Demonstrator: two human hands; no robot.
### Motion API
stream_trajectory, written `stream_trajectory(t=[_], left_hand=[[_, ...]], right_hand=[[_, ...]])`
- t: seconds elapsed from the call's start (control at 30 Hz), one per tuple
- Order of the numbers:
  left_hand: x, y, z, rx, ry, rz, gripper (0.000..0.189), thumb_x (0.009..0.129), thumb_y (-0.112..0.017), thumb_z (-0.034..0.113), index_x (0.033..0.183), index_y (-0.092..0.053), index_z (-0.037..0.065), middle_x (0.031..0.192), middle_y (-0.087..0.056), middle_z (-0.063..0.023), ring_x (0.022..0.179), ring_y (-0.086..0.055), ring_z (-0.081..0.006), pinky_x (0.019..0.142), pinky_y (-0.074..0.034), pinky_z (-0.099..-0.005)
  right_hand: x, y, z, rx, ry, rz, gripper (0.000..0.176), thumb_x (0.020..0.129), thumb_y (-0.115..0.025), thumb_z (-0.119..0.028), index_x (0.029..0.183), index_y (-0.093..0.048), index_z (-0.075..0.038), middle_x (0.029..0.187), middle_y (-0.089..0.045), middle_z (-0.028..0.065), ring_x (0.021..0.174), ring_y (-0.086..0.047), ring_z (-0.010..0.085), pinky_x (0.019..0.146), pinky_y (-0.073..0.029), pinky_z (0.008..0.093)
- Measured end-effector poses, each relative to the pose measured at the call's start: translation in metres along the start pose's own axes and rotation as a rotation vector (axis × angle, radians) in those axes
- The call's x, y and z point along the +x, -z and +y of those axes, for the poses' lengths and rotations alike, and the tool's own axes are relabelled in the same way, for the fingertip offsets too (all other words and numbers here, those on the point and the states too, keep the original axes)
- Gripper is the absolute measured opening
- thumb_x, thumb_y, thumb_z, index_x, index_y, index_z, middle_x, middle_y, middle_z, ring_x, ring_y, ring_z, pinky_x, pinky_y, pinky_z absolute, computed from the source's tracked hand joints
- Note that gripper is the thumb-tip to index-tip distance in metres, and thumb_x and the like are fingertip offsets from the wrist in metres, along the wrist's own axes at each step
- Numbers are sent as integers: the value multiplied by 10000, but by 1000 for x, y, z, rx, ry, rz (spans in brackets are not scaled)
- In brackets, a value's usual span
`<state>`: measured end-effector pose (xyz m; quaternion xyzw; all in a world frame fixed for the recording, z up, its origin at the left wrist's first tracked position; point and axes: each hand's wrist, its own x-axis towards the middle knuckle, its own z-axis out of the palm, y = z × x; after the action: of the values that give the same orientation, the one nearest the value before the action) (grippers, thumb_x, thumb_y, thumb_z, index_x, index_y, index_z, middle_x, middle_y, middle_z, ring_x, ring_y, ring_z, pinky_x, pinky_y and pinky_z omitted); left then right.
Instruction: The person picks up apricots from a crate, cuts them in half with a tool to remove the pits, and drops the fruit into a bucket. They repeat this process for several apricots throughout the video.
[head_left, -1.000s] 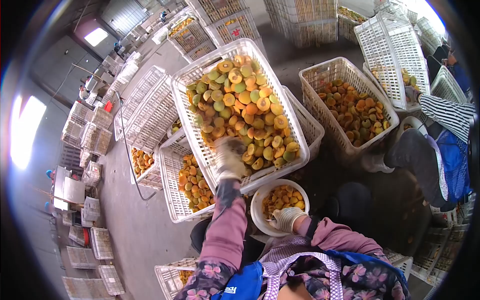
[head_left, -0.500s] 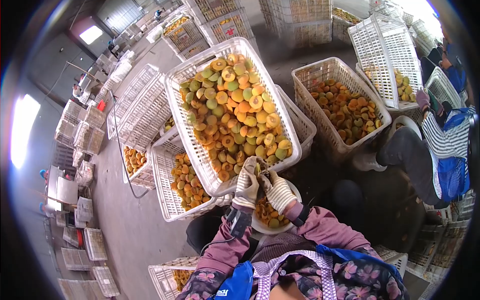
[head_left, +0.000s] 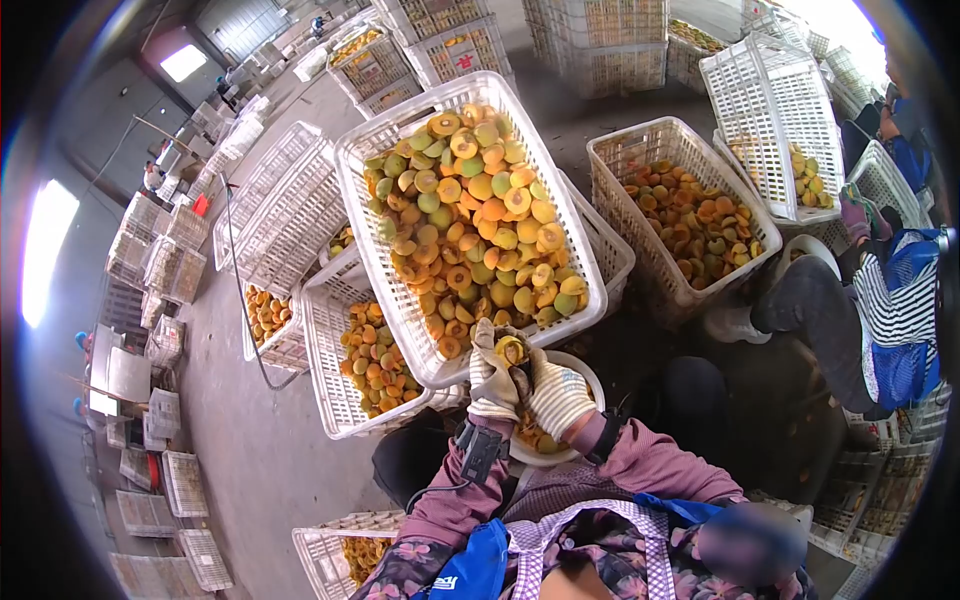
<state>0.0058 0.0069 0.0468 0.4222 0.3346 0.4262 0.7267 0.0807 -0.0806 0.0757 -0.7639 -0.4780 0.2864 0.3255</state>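
Both of my hands wear pale striped work gloves and meet in front of my lap. My left hand (head_left: 490,375) is closed around an apricot half (head_left: 512,350), its cut side facing up. Close against the fruit, my right hand (head_left: 556,388) has its fingers curled; what they grip is hidden. Just beyond my hands is a white plastic crate (head_left: 375,260) of apricot halves (head_left: 470,215), green to orange. Below my hands and partly covered by them, a white bowl (head_left: 596,385) contains orange apricot pieces (head_left: 535,432).
Another crate of apricots (head_left: 690,225) stands to the right, and one (head_left: 375,365) is at the left under the near crate. A co-worker in striped sleeves (head_left: 885,310) sits at the right. Stacked crates (head_left: 600,45) rise at the back. A dark hose (head_left: 238,270) runs along the left floor.
The apricot half now shows its cut face more clearly between my hands. My right hand has turned slightly, and both hands sit a little lower.
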Motion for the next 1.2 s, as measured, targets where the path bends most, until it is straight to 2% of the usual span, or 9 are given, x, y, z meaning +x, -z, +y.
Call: stream_trajectory(t=[0.43, 0.5, 0.53, 0.63, 0.83, 0.87, 0.93, 1.07, 1.2], left_hand=[[-17, -10, 2, 312, -238, -5, 294, 959, -366, 309, 944, -508, 52, 780, -547, -59, 753, -533, -147, 684, -444, -263], [15, 30, -9, -267, 200, -641, 233, 897, -464, 247, 929, -542, 29, 879, -538, -91, 757, -528, -174, 687, -442, -295], [9, 19, 8, 341, -365, -425, 259, 889, -477, 284, 923, -547, 36, 825, -541, -87, 727, -529, -178, 689, -448, -305], [20, 39, 27, -524, 197, -72, 349, 889, -473, 382, 930, -559, 46, 834, -593, -117, 800, -578, -203, 775, -462, -335], [89, 56, 29, 2142, -268, 163, 345, 849, -462, 229, 1112, -530, 16, 1018, -621, -157, 832, -626, -296, 720, -518, -320], [116, 58, 12, 2114, -325, 182, 345, 849, -462, 229, 1112, -530, 16, 1018, -621, -157, 832, -626, -296, 720, -518, -320], [175, 60, -42, 1731, 231, -216, 455, 747, -551, 284, 1120, -530, 25, 1052, -592, -230, 976, -578, -368, 862, -450, -437], [174, 58, -36, 1887, 179, -408, 350, 669, -656, 283, 887, -668, 10, 964, -621, -220, 946, -601, -325, 802, -483, -386], [183, 78, -42, 1965, 240, -681, 476, 652, -655, 297, 1047, -599, 39, 1001, -612, -210, 963, -585, -333, 743, -488, -364]], right_hand=[[-1, -27, 34, 252, 180, -105, 397, 905, -415, -347, 1050, -511, 11, 770, -613, 234, 739, -592, 388, 680, -469, 428], [0, -34, 44, 798, 37, -460, 407, 897, -455, -419, 958, -566, -32, 700, -612, 106, 572, -575, 240, 531, -459, 318], [-8, 4, 25, 1052, -355, -730, 379, 872, -515, -450, 853, -601, -82, 613, -545, -6, 447, -463, 97, 413, -366, 218], [-19, 19, 17, 1086, -503, -743, 274, 890, -531, -341, 762, -593, -107, 493, -497, -18, 332, -394, 85, 321, -276, 215], [-22, -57, 81, 933, -545, -632, 306, 863, -525, -453, 863, -620, -162, 612, -579, -13, 448, -501, 108, 388, -385, 246], [-25, -66, 82, 1014, -490, -553, 310, 861, -526, -460, 868, -619, -164, 616, -579, -16, 450, -500, 108, 393, -384, 242], [-22, -66, 84, 1091, -525, -476, 323, 855, -526, -477, 830, -614, -167, 596, -569, -21, 430, -485, 111, 385, -368, 240], [-24, -33, 72, 965, -726, -545, 377, 840, -533, -503, 654, -563, -177, 484, -495, -27, 337, -399, 120, 332, -302, 252], [-22, -28, 62, 983, -678, -567, 372, 842, -539, -487, 641, -544, -174, 487, -492, -22, 336, -391, 117, 327, -288, 247]])
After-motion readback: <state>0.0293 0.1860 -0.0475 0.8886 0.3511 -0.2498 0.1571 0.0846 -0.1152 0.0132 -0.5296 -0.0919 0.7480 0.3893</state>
